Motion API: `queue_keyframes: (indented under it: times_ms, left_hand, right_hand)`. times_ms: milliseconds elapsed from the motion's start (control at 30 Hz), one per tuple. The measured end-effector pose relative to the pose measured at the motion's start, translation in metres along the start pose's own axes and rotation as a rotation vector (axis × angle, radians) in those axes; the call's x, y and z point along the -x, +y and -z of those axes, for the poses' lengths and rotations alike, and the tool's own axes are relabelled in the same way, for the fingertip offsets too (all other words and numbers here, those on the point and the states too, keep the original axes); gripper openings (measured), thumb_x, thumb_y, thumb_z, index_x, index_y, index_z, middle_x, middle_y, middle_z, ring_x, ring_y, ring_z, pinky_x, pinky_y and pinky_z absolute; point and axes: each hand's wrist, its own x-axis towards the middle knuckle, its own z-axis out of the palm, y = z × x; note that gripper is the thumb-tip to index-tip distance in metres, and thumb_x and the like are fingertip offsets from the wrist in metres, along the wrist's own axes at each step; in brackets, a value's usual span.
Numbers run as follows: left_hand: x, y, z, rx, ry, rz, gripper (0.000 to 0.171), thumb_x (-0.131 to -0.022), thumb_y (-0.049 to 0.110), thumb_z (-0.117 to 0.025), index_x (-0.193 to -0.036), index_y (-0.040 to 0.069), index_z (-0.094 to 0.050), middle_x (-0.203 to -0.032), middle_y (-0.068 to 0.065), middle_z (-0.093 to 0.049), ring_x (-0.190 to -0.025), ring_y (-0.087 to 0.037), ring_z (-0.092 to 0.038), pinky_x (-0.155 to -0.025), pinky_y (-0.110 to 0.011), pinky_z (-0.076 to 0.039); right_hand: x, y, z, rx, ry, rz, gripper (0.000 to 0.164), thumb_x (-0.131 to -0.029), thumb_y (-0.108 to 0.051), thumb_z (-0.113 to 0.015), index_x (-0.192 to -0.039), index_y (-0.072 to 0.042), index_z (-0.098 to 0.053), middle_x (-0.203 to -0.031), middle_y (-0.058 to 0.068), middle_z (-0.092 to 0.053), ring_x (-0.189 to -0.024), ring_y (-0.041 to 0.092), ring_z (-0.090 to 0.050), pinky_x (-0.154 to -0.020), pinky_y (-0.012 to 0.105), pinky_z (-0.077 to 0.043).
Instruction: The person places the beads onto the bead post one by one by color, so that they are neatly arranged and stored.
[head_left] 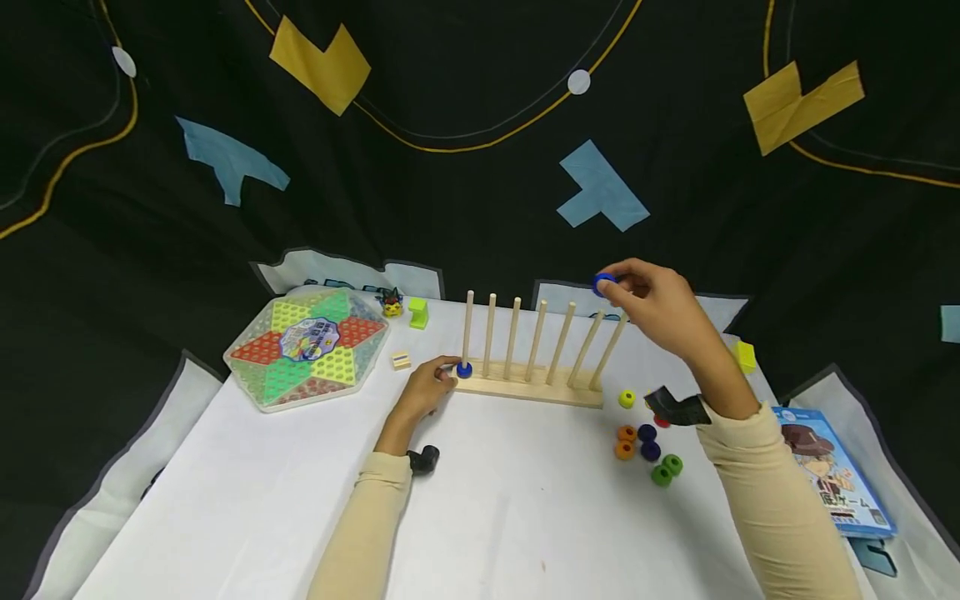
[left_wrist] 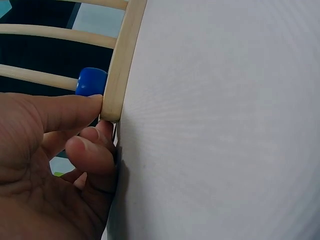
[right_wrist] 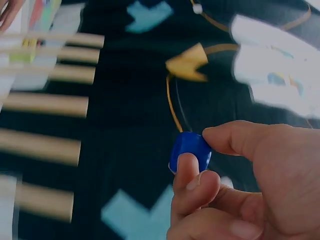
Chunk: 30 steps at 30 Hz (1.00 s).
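A wooden peg stand (head_left: 525, 387) with several upright pegs stands on the white table. On its leftmost peg a blue bead (head_left: 464, 369) sits down at the base. My left hand (head_left: 425, 390) grips the left end of that base, its thumb (left_wrist: 75, 110) lying beside the bead in the left wrist view. Raised above the stand's right side, my right hand (head_left: 656, 304) pinches a second blue bead (right_wrist: 191, 150) between thumb and fingers. In the right wrist view the peg tops (right_wrist: 80, 106) lie left of this bead, apart from it.
Loose orange (head_left: 625, 450), dark blue (head_left: 650, 451), green (head_left: 662, 476) and yellow beads (head_left: 626, 399) lie right of the stand. A Chinese checkers board (head_left: 273, 375) is at left, near a small eraser (head_left: 401, 360). A blue game case (head_left: 832, 475) lies at the right edge.
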Motion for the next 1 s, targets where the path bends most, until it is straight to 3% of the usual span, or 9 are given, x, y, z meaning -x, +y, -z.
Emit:
queue_keyframes:
  times_ms: [233, 433, 667, 1000]
  left_hand:
    - [0.002, 0.001, -0.004, 0.01, 0.006, -0.015, 0.042, -0.089, 0.007, -0.064, -0.129, 0.017, -0.06, -0.084, -0.007, -0.053, -0.051, -0.012, -0.04, -0.037, -0.023, -0.037]
    - [0.001, 0.003, -0.004, -0.01, 0.015, -0.049, 0.04, -0.089, 0.006, -0.063, -0.129, 0.015, -0.06, -0.08, -0.005, -0.052, -0.054, -0.012, -0.044, -0.04, -0.022, -0.039]
    - [0.003, 0.002, -0.003, -0.036, 0.008, -0.049, 0.04, -0.09, 0.007, -0.062, -0.129, 0.016, -0.06, -0.084, -0.008, -0.056, -0.057, -0.014, -0.048, -0.044, -0.025, -0.042]
    - [0.005, 0.001, 0.001, -0.008, 0.031, -0.059, 0.041, -0.089, 0.004, -0.063, -0.128, 0.012, -0.06, -0.08, -0.007, -0.053, -0.054, -0.013, -0.045, -0.042, -0.023, -0.039]
  right_hand:
    - [-0.044, -0.051, -0.052, 0.034, -0.14, 0.142, 0.034, -0.094, -0.039, -0.057, -0.117, -0.014, -0.064, -0.081, 0.001, -0.06, -0.07, 0.019, -0.053, -0.058, 0.032, -0.046]
    - [-0.068, -0.073, -0.087, 0.097, -0.249, 0.199, 0.034, -0.096, -0.035, -0.056, -0.12, -0.012, -0.063, -0.082, 0.001, -0.064, -0.071, 0.015, -0.057, -0.061, 0.029, -0.049]
    - [-0.078, -0.08, -0.105, 0.134, -0.301, 0.184, 0.034, -0.097, -0.033, -0.056, -0.122, -0.011, -0.063, -0.089, -0.002, -0.067, -0.08, 0.013, -0.062, -0.069, 0.029, -0.052]
    - [-0.081, -0.083, -0.112, 0.152, -0.315, 0.176, 0.034, -0.097, -0.033, -0.055, -0.123, -0.011, -0.063, -0.094, 0.002, -0.068, -0.083, 0.014, -0.062, -0.071, 0.031, -0.053]
